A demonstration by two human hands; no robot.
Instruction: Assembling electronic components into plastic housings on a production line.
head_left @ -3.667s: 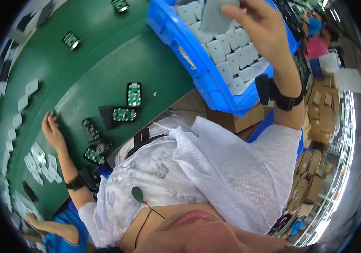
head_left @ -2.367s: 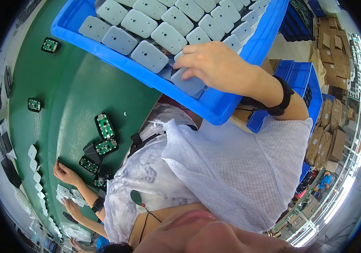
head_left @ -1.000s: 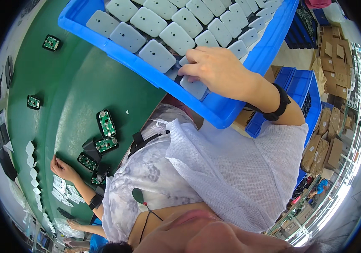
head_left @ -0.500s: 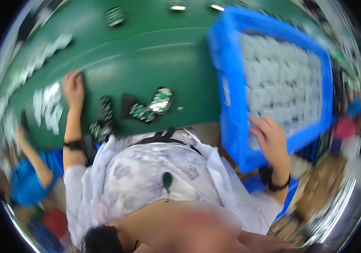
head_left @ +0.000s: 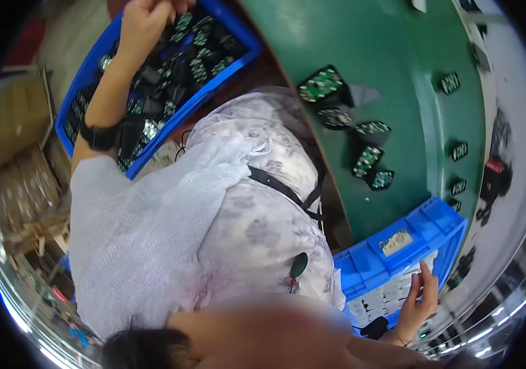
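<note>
At the top edge of the view, my left hand (head_left: 143, 27) is above a blue crate (head_left: 192, 101) of black-cased circuit boards (head_left: 198, 71). Its fingers are curled together and partly cut off by the picture's edge; whatever they hold is hidden. My right hand (head_left: 419, 301) hovers by the second blue crate (head_left: 361, 261) at the lower right, fingers apart and nothing visible in them. White blocks (head_left: 386, 298) lie in rows inside that crate. Between the crates, several cased green boards (head_left: 367, 161) form a loose group on the green table (head_left: 398, 67).
Along the table's far side stand more cased boards (head_left: 458, 150). A paper label (head_left: 396, 243) is on the right crate's wall. Cardboard boxes (head_left: 17, 117) are stacked at the far left. Dark items (head_left: 496, 178) lie beyond the table.
The view has swung to the left. My left hand has gone from the green table to above the crate of boards. My right hand stays near the crate of white blocks.
</note>
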